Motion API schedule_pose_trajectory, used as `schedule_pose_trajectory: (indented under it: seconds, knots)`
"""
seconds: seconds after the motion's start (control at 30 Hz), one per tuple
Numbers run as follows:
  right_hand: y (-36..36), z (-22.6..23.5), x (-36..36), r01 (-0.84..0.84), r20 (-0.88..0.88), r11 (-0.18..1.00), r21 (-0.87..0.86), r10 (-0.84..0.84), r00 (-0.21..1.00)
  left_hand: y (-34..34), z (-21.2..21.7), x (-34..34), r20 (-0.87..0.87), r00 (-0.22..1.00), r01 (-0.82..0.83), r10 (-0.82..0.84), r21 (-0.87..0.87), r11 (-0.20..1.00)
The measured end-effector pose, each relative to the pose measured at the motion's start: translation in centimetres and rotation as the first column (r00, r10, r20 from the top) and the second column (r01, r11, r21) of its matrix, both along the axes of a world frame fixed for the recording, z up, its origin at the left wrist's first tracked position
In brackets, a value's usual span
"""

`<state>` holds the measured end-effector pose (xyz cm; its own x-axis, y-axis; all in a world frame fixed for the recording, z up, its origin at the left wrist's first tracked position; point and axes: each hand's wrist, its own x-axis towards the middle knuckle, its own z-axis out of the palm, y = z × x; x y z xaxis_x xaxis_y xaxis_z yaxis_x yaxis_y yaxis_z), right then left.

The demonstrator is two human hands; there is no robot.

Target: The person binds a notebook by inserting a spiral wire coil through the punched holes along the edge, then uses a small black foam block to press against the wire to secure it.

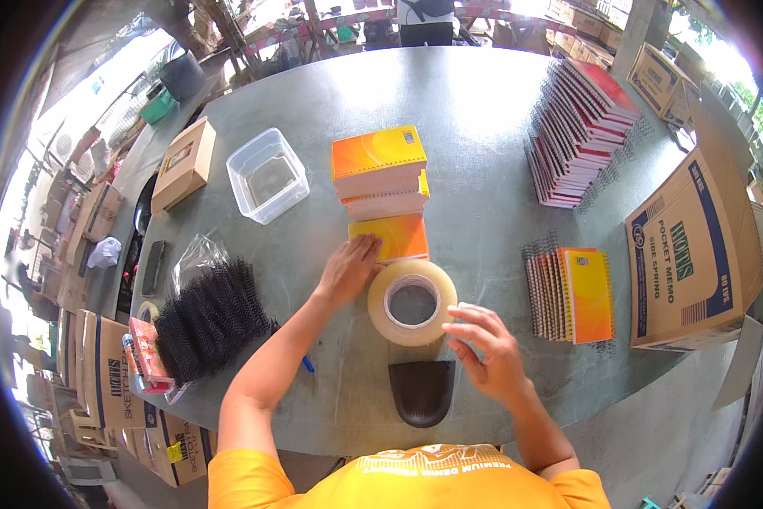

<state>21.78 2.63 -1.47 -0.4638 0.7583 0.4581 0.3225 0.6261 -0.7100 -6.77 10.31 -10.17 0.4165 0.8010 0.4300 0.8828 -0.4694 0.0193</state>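
My left hand (352, 268) lies with its fingers stretched over the left edge of an orange and yellow notebook (405, 237). Behind that notebook rises a stack of similar notebooks (380, 157) with spiral holes along one edge. A large roll of clear tape (381, 316) lies flat just in front of the notebook. To the right of the roll hovers my right hand (488, 349), fingers apart, holding nothing; whether its fingertips touch the roll I cannot tell. A dark, rounded, cup-like piece (421, 394) sits between the roll and my body.
At left are black spiral coils (207, 318), a clear plastic tub (258, 170) and a cardboard tray (184, 165). On the right stand spiral-bound orange notebooks (591, 297), tall red-covered notebooks (581, 127) and a large carton (695, 254). A blue pen (308, 364) lies near my left forearm.
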Motion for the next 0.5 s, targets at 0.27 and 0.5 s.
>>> schedule_pose_trajectory:
  seconds: [0.27,0.5]
  knots:
    - [-0.2,-1.3,0.9,0.049,-0.046,0.967,-0.250,-0.063,0.997,-1.3,3.4,-1.3,0.024,0.992,-0.109,0.121,-0.291,0.950]
    - [3.9,-2.1,-5.8,-0.440,-0.787,0.665,-0.603,-0.406,0.464,-5.4,4.1,7.0,0.897,-0.397,0.397,0.194,-0.023,0.917]
